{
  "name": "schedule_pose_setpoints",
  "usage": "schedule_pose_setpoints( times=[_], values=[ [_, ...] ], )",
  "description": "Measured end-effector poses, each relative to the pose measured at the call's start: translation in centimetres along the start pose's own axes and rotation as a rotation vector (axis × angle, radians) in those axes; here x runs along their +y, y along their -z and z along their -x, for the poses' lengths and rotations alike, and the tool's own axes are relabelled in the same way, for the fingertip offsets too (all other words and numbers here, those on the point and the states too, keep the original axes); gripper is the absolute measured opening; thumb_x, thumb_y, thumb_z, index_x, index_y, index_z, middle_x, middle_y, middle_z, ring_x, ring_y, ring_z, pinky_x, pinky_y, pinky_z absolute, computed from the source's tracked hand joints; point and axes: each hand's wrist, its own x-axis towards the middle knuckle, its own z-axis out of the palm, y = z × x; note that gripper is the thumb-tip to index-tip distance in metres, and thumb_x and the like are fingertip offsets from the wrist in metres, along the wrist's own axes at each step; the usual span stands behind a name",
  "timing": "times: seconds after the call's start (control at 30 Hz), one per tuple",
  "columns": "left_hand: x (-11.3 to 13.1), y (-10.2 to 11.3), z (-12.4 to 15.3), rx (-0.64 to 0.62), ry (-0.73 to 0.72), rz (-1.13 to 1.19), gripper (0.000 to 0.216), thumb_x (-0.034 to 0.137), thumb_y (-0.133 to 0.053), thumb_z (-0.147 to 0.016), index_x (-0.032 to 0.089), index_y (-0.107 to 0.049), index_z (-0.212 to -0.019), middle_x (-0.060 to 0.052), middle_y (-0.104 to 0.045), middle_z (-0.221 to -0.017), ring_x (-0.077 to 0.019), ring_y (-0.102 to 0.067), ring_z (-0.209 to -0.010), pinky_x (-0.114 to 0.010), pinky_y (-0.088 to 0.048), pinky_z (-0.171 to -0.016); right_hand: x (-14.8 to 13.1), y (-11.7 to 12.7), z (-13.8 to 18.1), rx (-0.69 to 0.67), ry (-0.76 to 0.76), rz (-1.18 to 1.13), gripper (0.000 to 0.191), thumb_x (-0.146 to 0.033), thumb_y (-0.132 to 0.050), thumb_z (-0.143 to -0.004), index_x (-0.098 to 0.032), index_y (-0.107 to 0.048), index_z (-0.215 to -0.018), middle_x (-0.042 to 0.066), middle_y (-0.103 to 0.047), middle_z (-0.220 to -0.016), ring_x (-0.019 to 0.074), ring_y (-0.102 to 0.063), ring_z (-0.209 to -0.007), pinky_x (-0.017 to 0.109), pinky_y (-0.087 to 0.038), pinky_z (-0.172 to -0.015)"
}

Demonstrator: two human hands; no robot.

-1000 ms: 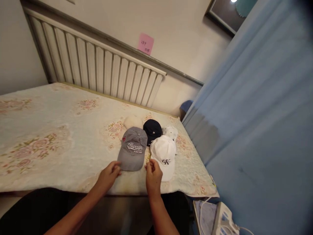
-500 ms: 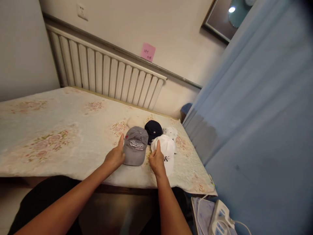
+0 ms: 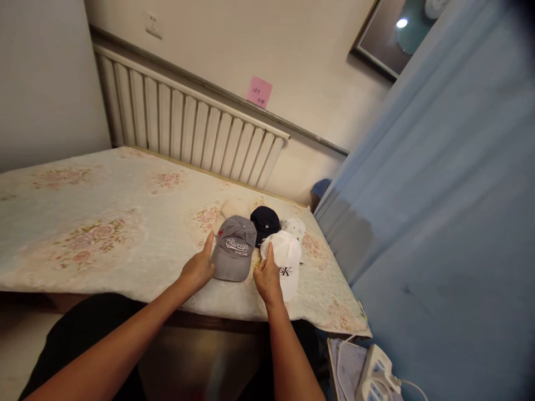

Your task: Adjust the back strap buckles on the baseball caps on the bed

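Note:
A grey baseball cap (image 3: pixel 234 249) with white "Always" lettering lies on the flowered bed cover. My left hand (image 3: pixel 199 270) is beside its left edge, index finger pointing up and the other fingers curled closed. My right hand (image 3: pixel 267 278) has the same shape, in front of the left part of a white cap (image 3: pixel 288 256) with black letters. Nothing shows in either hand. Whether the hands touch the caps, I cannot tell. Behind these lie a dark cap (image 3: pixel 264 220), a cream hat (image 3: pixel 235 208) partly hidden by the grey cap, and another white hat (image 3: pixel 294 226).
The bed (image 3: pixel 142 262) has its front edge close to my knees. A radiator (image 3: pixel 188 117) runs along the wall behind it. A blue curtain (image 3: pixel 422 211) hangs at the right. A power strip (image 3: pixel 378 370) with cables sits low at the right front.
The view has shifted slightly, so the wall and bed sit a little further right in the picture. Both hands keep their pointing shape beside the caps, which lie as before.

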Motion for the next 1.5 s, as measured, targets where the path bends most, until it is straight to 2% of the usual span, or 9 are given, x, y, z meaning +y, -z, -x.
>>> schedule_pose_setpoints(
  times=[0.2, 0.43, 0.83, 1.1, 1.4, 1.5],
  values=[
    [-0.23, -0.06, 0.19, 0.004, -0.014, 0.001, 0.092, 0.012, -0.045, -0.074, 0.017, 0.005, -0.15, -0.009, -0.07, -0.083, -0.0238, -0.066, -0.074, -0.027, -0.039, -0.061, 0.13, -0.24, 0.19, -0.003, 0.003, 0.008, 0.072, -0.007, -0.04, -0.074, -0.01, -0.03, -0.146, 0.014, -0.071, -0.091, 0.0252, -0.066, -0.072, 0.035, -0.051, -0.069],
    [-0.15, -0.08, 0.29, 0.003, -0.016, 0.03, 0.091, 0.013, -0.046, -0.074, 0.017, 0.003, -0.15, -0.007, -0.069, -0.081, -0.0225, -0.066, -0.073, -0.026, -0.04, -0.061, 0.31, -0.43, 0.31, 0.013, 0.021, -0.017, 0.071, -0.007, -0.04, -0.075, -0.01, -0.03, -0.146, 0.02, -0.063, -0.121, 0.0285, -0.065, -0.102, 0.04, -0.049, -0.087],
    [-0.11, -0.08, 0.41, 0.024, -0.04, 0.064, 0.09, 0.011, -0.044, -0.073, 0.017, 0.0, -0.151, -0.007, -0.068, -0.08, -0.0231, -0.064, -0.072, -0.028, -0.041, -0.064, 0.27, -0.54, 0.31, -0.006, 0.018, -0.035, 0.075, -0.006, -0.041, -0.072, -0.009, -0.029, -0.146, 0.017, -0.07, -0.102, 0.0278, -0.068, -0.082, 0.039, -0.052, -0.076],
    [-0.17, -0.14, 0.34, 0.019, -0.032, 0.052, 0.089, 0.012, -0.045, -0.074, 0.016, -0.001, -0.151, -0.007, -0.068, -0.08, -0.0224, -0.064, -0.073, -0.028, -0.041, -0.064, 0.29, -0.69, 0.26, -0.013, -0.008, -0.01, 0.074, -0.006, -0.041, -0.073, -0.01, -0.029, -0.146, 0.02, -0.064, -0.119, 0.0287, -0.065, -0.1, 0.039, -0.05, -0.086],
    [-0.48, -0.63, 0.21, 0.024, -0.034, 0.049, 0.087, 0.011, -0.043, -0.074, 0.018, -0.002, -0.151, -0.005, -0.067, -0.079, -0.0216, -0.064, -0.071, -0.027, -0.04, -0.063, 0.32, -0.76, 0.29, -0.028, -0.005, 0.021, 0.071, -0.006, -0.04, -0.075, -0.009, -0.029, -0.146, 0.02, -0.064, -0.119, 0.0266, -0.066, -0.1, 0.036, -0.05, -0.087],
    [-0.48, -0.68, 0.24, 0.032, -0.041, 0.048, 0.087, 0.011, -0.043, -0.074, 0.018, -0.001, -0.151, -0.006, -0.067, -0.079, -0.0221, -0.064, -0.071, -0.027, -0.04, -0.063, 0.32, -0.82, 0.37, -0.033, -0.008, 0.019, 0.073, -0.005, -0.041, -0.075, -0.011, -0.028, -0.146, 0.018, -0.066, -0.116, 0.0256, -0.067, -0.094, 0.034, -0.051, -0.084]
  ],
)
